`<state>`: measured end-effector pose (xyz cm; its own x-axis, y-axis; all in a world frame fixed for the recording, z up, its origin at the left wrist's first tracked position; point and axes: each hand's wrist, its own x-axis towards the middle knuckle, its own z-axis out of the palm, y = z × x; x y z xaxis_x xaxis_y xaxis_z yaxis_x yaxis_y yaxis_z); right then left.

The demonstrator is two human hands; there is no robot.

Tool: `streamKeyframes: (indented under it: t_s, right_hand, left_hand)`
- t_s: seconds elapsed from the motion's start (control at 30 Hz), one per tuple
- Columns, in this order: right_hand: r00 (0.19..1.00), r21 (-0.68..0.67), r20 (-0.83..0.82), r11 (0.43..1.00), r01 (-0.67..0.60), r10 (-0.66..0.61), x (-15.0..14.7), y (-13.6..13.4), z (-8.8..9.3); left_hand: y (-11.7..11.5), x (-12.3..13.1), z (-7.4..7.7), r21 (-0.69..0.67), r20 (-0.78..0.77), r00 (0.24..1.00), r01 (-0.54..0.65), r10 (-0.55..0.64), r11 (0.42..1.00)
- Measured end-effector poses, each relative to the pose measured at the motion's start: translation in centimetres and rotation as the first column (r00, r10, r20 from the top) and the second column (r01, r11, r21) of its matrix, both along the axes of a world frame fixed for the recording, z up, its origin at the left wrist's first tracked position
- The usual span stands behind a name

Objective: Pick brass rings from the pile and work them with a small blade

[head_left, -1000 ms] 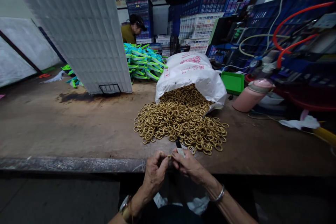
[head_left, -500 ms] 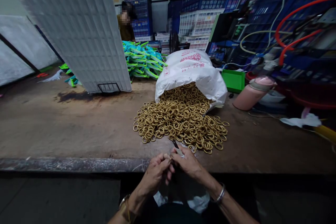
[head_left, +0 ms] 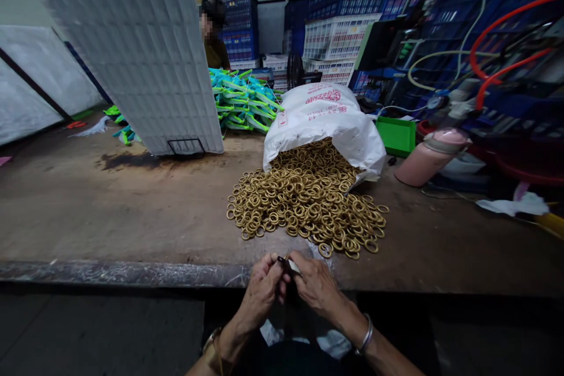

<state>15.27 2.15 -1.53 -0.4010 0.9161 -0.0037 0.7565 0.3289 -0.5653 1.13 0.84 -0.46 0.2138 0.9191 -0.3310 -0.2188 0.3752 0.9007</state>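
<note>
At the table's front edge, my left hand (head_left: 263, 286) is closed in a pinch on a small gold bit, seemingly a gold ring; the fingers hide most of it. My right hand (head_left: 315, 283) grips a small knife (head_left: 293, 267) with a dark blade and a pale handle. Its blade tip points left, against the fingertips of my left hand. Just beyond both hands lies a heap of gold rings (head_left: 304, 202), spilling from the mouth of a white sack (head_left: 317, 108) with red print.
A white ribbed panel (head_left: 136, 59) stands upright at left. Behind it are a turquoise and green pile (head_left: 244, 100) and a person (head_left: 215, 35). At right are a green tray (head_left: 395, 136), a pink bottle (head_left: 432, 158) and red hoses (head_left: 478, 53). Stacked crates (head_left: 337, 38) fill the back.
My right hand has turned the knife: its blade pointed up and away before, and now points left at my left fingertips. The hands remain close together. The view has shifted slightly.
</note>
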Motion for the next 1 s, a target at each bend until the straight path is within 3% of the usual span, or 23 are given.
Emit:
streamKeyframes:
  t_s: [0.4, 0.57, 0.67, 0.8, 1.0]
  right_hand:
    - [0.99, 0.088, 0.126, 0.995, 0.051, -0.062, -0.7, -0.3, -0.1]
    - [0.975, 0.145, 0.213, 0.989, 0.039, -0.07, -0.8, -0.6, -1.1]
    - [0.963, 0.153, 0.255, 0.987, 0.046, -0.084, -0.6, -0.2, -1.1]
    - [0.938, 0.105, 0.312, 0.986, 0.126, -0.153, -0.2, 1.4, -0.2]
    - [0.911, 0.179, 0.266, 0.945, 0.275, -0.316, -0.4, 3.6, 0.4]
  left_hand:
    - [-0.5, 0.0, -0.4, 0.121, -0.193, 0.98, -0.016, 0.04, 0.992]
    - [-0.6, -0.1, -1.0, 0.124, -0.198, 0.979, -0.025, 0.05, 0.992]
    - [-0.9, -0.2, -0.6, 0.111, -0.185, 0.982, -0.021, 0.041, 0.994]
    - [-1.6, -0.4, 0.5, 0.124, -0.029, 1.0, 0.0, 0.003, 0.992]
    - [-1.3, -0.3, 1.2, -0.074, 0.296, 0.952, -0.065, 0.085, 0.995]
